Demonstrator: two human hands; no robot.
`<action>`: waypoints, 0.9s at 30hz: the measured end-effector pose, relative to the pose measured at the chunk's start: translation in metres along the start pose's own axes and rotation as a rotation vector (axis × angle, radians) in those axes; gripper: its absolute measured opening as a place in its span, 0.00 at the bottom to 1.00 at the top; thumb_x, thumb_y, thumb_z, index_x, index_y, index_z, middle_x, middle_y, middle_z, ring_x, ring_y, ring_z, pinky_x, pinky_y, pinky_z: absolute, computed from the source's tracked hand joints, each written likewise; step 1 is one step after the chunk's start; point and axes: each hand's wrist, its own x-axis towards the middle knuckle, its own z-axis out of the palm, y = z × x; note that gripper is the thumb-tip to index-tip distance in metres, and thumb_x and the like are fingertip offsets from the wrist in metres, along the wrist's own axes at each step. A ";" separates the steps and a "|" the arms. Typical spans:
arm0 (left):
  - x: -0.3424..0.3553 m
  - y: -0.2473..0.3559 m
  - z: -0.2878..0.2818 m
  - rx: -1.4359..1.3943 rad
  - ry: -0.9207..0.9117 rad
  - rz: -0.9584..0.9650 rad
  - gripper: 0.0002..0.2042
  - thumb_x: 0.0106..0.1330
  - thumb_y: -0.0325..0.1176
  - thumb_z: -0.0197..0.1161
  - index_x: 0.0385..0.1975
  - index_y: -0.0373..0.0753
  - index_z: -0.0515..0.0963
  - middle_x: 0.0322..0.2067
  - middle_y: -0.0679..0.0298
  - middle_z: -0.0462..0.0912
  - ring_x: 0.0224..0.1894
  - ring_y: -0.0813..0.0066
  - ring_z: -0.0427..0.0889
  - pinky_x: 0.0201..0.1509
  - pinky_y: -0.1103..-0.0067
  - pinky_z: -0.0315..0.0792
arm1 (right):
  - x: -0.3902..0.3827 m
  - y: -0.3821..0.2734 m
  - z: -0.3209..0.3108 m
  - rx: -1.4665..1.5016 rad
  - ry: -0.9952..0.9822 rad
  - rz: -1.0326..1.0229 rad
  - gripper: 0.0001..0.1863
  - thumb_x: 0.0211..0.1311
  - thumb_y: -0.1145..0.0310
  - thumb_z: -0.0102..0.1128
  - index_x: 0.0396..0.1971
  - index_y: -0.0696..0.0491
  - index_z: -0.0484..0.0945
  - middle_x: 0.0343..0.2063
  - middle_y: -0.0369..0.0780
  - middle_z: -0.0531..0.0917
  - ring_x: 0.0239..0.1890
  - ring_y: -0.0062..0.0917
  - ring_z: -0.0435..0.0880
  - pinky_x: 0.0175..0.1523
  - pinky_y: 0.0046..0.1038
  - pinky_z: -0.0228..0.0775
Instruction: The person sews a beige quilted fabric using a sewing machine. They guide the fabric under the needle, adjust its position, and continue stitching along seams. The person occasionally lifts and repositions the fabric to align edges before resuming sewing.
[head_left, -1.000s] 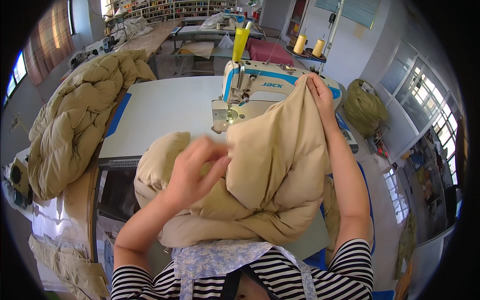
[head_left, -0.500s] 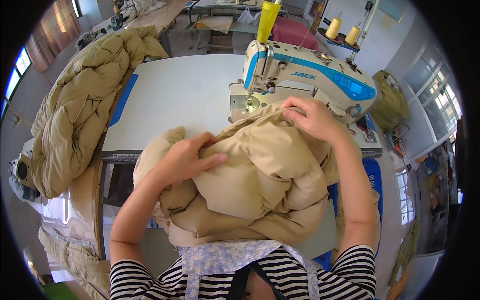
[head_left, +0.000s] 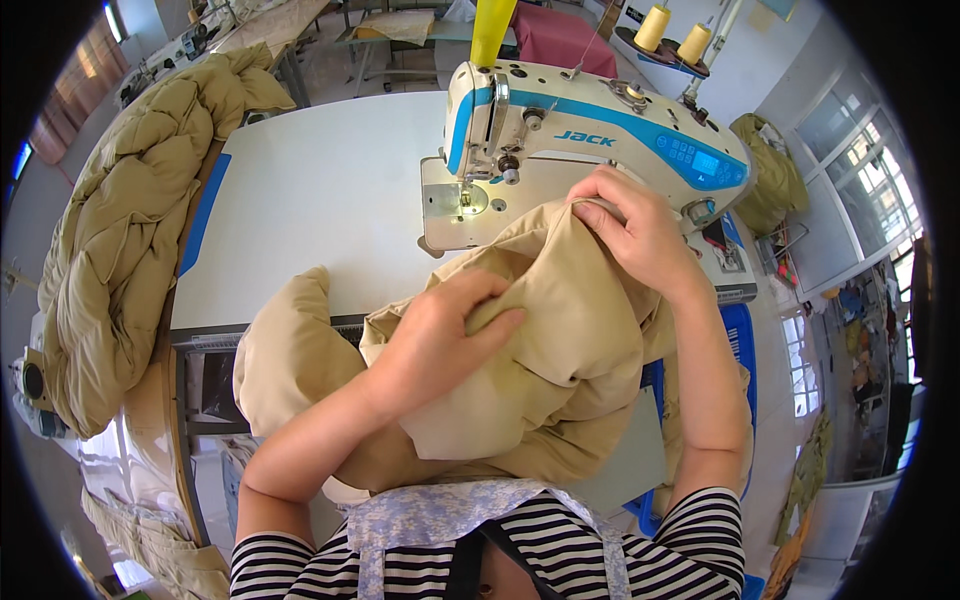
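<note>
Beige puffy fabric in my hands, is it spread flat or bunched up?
Bunched up: the beige puffy fabric bulges in deep folds, pinched by your left hand and right hand.

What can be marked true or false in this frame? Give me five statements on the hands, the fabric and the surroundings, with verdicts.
1. The right hand grips an edge of the tan padded fabric. True.
2. The left hand hangs free of the fabric. False: it holds a fold of the fabric between thumb and fingers.
3. The sewing machine has its needle area lit. True.
4. The thread cones are red. False: they are pale yellow.
5. Another padded bundle lies to the left of the white tabletop. True.
</note>
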 end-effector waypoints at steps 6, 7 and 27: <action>0.009 -0.009 -0.007 -0.228 -0.067 -0.171 0.10 0.68 0.33 0.66 0.41 0.32 0.80 0.34 0.59 0.84 0.36 0.71 0.81 0.45 0.75 0.75 | -0.003 -0.012 0.000 0.079 -0.047 -0.076 0.07 0.62 0.76 0.59 0.39 0.55 0.81 0.39 0.38 0.80 0.44 0.31 0.77 0.48 0.30 0.69; 0.009 -0.009 -0.006 -0.202 -0.048 -0.143 0.10 0.68 0.33 0.66 0.41 0.32 0.80 0.34 0.59 0.84 0.36 0.71 0.81 0.45 0.76 0.75 | -0.005 -0.016 0.001 0.045 -0.026 -0.143 0.06 0.60 0.73 0.62 0.38 0.53 0.81 0.39 0.37 0.81 0.43 0.30 0.77 0.49 0.30 0.67; 0.063 -0.096 -0.004 0.293 0.145 -0.172 0.10 0.69 0.38 0.61 0.37 0.38 0.81 0.31 0.61 0.84 0.33 0.65 0.80 0.42 0.74 0.72 | 0.032 0.047 0.106 0.055 -0.053 0.224 0.12 0.65 0.61 0.62 0.33 0.56 0.79 0.32 0.43 0.81 0.36 0.38 0.81 0.43 0.36 0.71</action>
